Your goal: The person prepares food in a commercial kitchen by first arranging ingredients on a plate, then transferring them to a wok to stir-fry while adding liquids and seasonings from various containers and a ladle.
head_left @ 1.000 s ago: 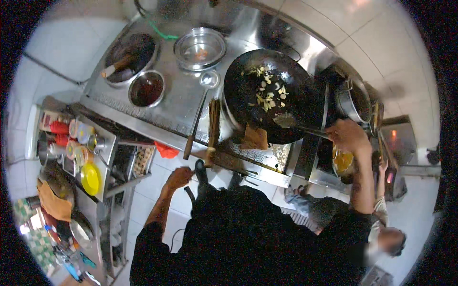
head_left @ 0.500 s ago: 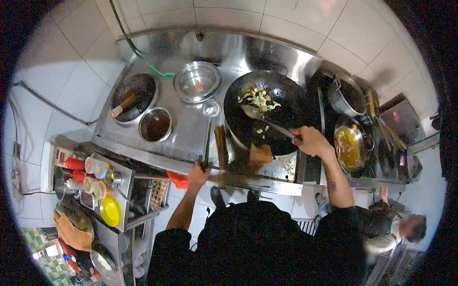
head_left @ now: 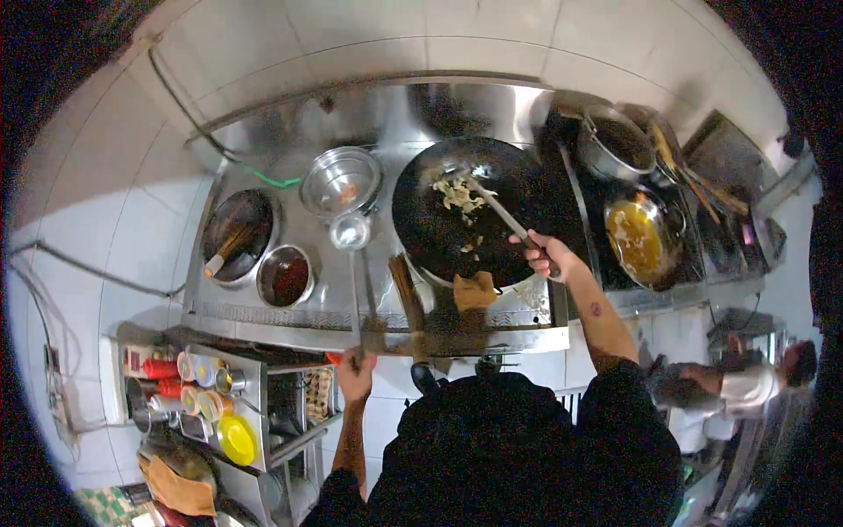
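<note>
My right hand (head_left: 549,255) grips the handle of a metal turner (head_left: 496,204), its head among pale sliced pieces (head_left: 458,195) in a large black wok (head_left: 518,176). My left hand (head_left: 356,373) is closed on the handle of a long steel ladle (head_left: 351,232), whose bowl is raised near a steel bowl (head_left: 341,180) with small orange bits. A bamboo brush (head_left: 402,290) lies left of the wok's lower edge, and a folded tan cloth (head_left: 474,292) is at the wok's near rim.
A dark pan (head_left: 239,230) and sauce pot (head_left: 283,277) sit left, a steel pot (head_left: 615,136) and oil pan (head_left: 645,241) right. A side cart (head_left: 255,435) holds containers and a yellow plate (head_left: 237,439). Another person (head_left: 746,382) stands at lower right.
My left hand has taken hold of the ladle and lifted it. The turner has moved up toward the back of the wok, shifting the pieces. The view has shifted.
</note>
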